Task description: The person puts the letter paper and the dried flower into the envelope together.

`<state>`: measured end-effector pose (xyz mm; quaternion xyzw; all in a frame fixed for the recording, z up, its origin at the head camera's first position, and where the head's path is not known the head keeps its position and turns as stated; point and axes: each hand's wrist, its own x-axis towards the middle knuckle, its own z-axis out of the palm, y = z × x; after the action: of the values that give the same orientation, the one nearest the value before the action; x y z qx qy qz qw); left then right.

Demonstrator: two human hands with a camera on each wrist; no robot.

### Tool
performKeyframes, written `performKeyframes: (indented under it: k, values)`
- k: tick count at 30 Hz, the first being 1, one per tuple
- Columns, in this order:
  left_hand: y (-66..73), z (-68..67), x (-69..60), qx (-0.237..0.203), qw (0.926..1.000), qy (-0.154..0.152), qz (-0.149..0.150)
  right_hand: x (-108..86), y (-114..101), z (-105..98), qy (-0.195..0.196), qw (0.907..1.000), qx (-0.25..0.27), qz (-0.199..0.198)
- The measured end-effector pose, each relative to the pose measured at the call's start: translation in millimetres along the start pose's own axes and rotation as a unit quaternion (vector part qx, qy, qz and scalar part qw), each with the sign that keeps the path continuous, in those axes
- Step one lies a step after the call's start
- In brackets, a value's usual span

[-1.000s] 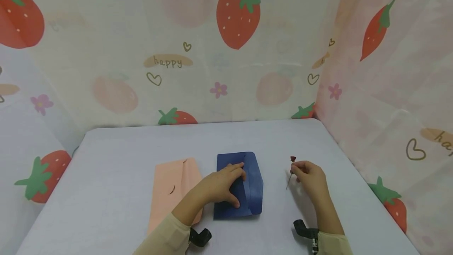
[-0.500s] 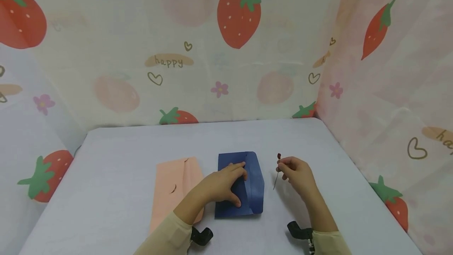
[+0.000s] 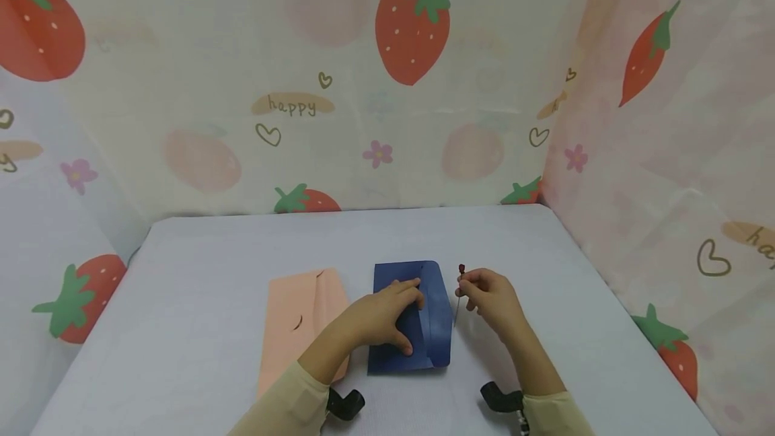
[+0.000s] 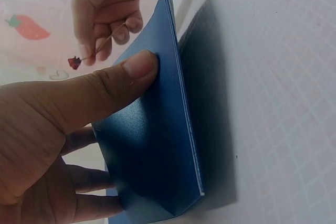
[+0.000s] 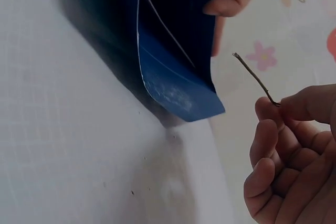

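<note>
A dark blue envelope (image 3: 437,328) lies on the table with its flap side to the right. My left hand (image 3: 377,318) grips it across the body, the thumb (image 4: 139,66) on one edge and fingers at the other. The mouth of the envelope (image 5: 178,93) gapes in the right wrist view. Just right of the flap, my right hand (image 3: 492,298) pinches a small dried red flower (image 3: 461,268) between thumb and fingertips. Its head points up, and the thin stem (image 5: 254,77) hangs down toward the flap, apart from the envelope in the right wrist view.
A peach envelope (image 3: 287,301) with dark curved marks lies left of the blue one, partly under my left forearm. The white table (image 3: 200,315) is bounded by strawberry-print cloth (image 3: 339,153) at the back and sides. Black wrist mounts (image 3: 346,404) sit on both wrists.
My right hand has moved left with the flower, from well right of the blue envelope to close beside its flap. The left hand has kept its hold.
</note>
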<state>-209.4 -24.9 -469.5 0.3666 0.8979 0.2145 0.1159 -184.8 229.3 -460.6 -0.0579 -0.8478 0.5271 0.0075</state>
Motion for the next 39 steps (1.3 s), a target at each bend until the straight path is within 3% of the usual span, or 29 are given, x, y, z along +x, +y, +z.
performKeyframes:
  k: [17, 27, 39]
  values:
    - [0.1, -0.8, 0.0, 0.003, 1.0000, 0.001, 0.000, 2.6, -9, 38, -0.025, 0.9984, 0.047, 0.021]
    - [1.0, -1.7, 0.0, -0.003, 1.0000, -0.002, -0.002, 1.7, -5, 56, -0.041, 0.9988, 0.007, 0.026]
    - [-0.6, -0.6, 0.4, -0.009, 0.9999, 0.001, 0.006, 0.5, -7, 66, -0.053, 0.9981, 0.009, 0.031]
